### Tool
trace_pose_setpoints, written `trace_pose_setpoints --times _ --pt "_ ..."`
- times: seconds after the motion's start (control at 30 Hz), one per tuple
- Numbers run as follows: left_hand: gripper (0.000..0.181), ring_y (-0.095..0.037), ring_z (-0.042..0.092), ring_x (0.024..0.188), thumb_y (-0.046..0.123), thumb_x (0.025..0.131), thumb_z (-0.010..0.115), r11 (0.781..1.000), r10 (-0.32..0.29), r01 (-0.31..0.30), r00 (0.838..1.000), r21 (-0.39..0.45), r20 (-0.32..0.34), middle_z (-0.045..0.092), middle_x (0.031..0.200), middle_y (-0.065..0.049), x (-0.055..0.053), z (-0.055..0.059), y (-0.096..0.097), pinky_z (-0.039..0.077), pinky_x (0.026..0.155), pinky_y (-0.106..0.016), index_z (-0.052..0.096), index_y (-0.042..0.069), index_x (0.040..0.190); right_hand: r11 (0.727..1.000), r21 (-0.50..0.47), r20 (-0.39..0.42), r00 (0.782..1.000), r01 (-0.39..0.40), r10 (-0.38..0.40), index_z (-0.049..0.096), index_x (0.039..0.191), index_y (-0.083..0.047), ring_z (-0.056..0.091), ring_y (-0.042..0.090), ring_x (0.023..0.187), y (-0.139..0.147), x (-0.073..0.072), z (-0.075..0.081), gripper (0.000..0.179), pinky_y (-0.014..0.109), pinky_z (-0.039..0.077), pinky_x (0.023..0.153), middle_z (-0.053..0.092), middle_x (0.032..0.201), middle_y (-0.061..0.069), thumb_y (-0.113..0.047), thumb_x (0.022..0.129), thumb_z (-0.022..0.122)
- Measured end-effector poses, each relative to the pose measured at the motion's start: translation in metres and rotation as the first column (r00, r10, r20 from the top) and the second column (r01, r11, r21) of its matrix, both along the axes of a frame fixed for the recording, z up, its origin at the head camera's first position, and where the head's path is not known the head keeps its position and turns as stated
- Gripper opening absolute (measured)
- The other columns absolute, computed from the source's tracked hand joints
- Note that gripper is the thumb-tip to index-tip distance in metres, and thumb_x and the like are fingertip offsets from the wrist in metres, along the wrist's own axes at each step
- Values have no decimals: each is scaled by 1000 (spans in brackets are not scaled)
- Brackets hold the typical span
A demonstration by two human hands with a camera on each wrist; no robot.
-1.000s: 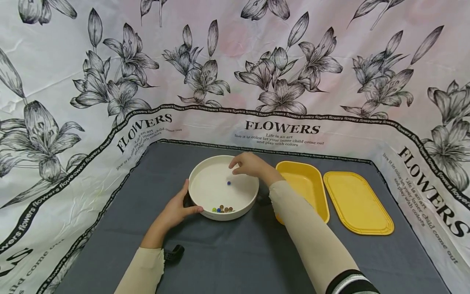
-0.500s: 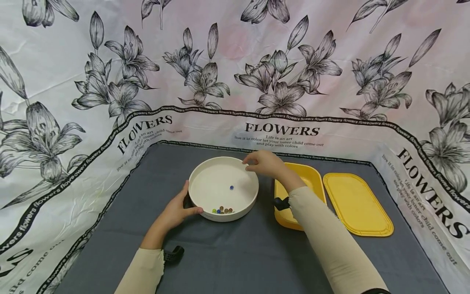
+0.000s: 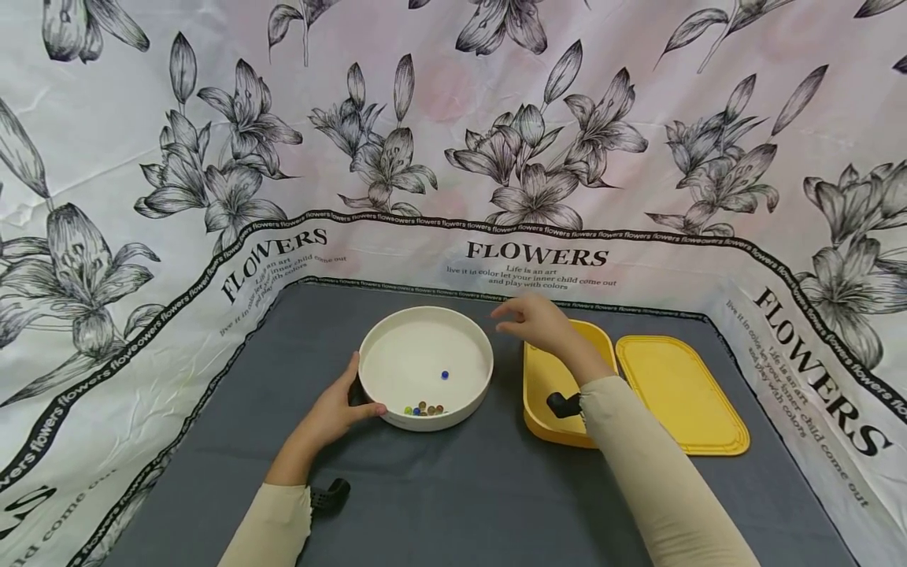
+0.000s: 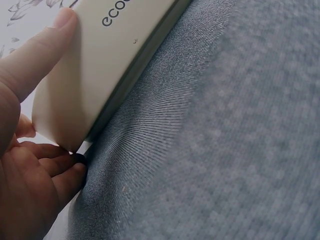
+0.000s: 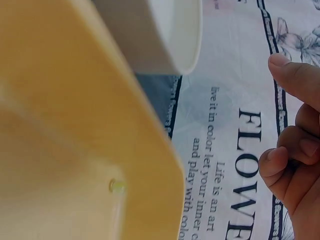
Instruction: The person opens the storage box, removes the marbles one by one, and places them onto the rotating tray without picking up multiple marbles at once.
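Note:
A round off-white dish [image 3: 411,354] is held at its left side by my left hand [image 3: 331,413]. The thumb lies along its outer wall and the fingers reach under its edge in the left wrist view. Several small marbles [image 3: 423,406], green, blue and brown, cluster at the dish's near edge. One blue marble [image 3: 445,376] sits apart, right of the middle. My right hand [image 3: 542,323] hovers between the dish and a yellow container [image 3: 560,435], fingers loosely bent, with nothing seen in them. A yellow-green marble [image 5: 118,186] lies inside that container in the right wrist view.
A flat yellow lid [image 3: 683,394] lies to the right of the container. Grey cloth [image 3: 439,496] covers the table. Behind it rises a white flower-printed sheet [image 3: 397,252]. A black wrist device [image 3: 564,405] on the right arm overlaps the container.
My right hand has moved from above the dish out to the right, past its rim. The lone blue marble has rolled toward the near edge. My left hand keeps its hold.

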State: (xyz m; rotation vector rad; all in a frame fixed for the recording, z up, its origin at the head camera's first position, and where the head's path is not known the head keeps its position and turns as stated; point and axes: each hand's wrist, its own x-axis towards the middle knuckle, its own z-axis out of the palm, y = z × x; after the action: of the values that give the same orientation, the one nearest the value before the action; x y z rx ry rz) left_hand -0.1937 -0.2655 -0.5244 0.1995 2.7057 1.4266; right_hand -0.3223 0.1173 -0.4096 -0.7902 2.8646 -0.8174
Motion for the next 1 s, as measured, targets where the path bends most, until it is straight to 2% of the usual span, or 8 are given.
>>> trace_pose_setpoints --times 0.13,0.27,0.4,0.57,0.73,0.87,1.0 --pt "126 -36 11 157 44 82 85 1000 1 -1 1000 -1 -5 3 172 -14 0 -2 -1 18 124 -60 -3 9 165 1000 -5 -10 1000 23 -23 76 120 -26 63 22 97 13 1 -5 24 41 55 78 71 118 1 -32 97 73" --pt "127 -34 11 158 47 82 85 1000 3 -3 1000 4 -7 3 172 -13 0 -3 -2 17 125 -58 -4 12 165 999 -14 -6 999 41 -41 76 122 -25 64 24 106 24 0 -8 25 46 55 87 72 123 5 -31 97 73" --pt "127 -34 11 158 48 81 84 1000 1 -1 1000 -2 -6 3 172 -14 0 -4 -2 17 125 -58 -4 12 165 998 -26 3 998 63 -63 76 121 -23 60 25 97 34 -1 -12 25 44 51 81 71 114 9 -31 98 73" --pt "127 -33 9 158 47 82 84 1000 -20 20 1000 14 -14 0 172 -11 1 -6 -2 18 124 -59 -6 15 165 996 -37 23 996 83 -82 76 121 -23 55 23 87 46 -3 -21 24 38 47 73 68 102 4 -30 99 72" --pt "127 -33 7 158 47 82 84 999 -31 32 999 26 -20 -2 172 -9 2 -8 -3 18 124 -60 -9 18 165 994 -40 45 994 99 -97 76 122 -21 49 23 77 57 -6 -29 24 38 41 67 58 87 5 -26 99 71" --pt "128 -32 8 158 49 81 84 999 -27 27 1000 20 -14 -1 172 -9 2 -7 -3 18 124 -60 -9 19 165 992 -40 72 990 123 -120 76 122 -20 47 23 74 65 -10 -36 25 37 40 65 52 84 7 -27 98 72" --pt "129 -33 10 158 51 81 84 1000 -26 26 1000 10 -16 0 172 -9 1 -6 -4 19 124 -60 -8 18 165 989 -35 84 986 147 -143 76 121 -22 48 24 77 70 -14 -43 25 38 40 66 53 85 7 -28 97 73"
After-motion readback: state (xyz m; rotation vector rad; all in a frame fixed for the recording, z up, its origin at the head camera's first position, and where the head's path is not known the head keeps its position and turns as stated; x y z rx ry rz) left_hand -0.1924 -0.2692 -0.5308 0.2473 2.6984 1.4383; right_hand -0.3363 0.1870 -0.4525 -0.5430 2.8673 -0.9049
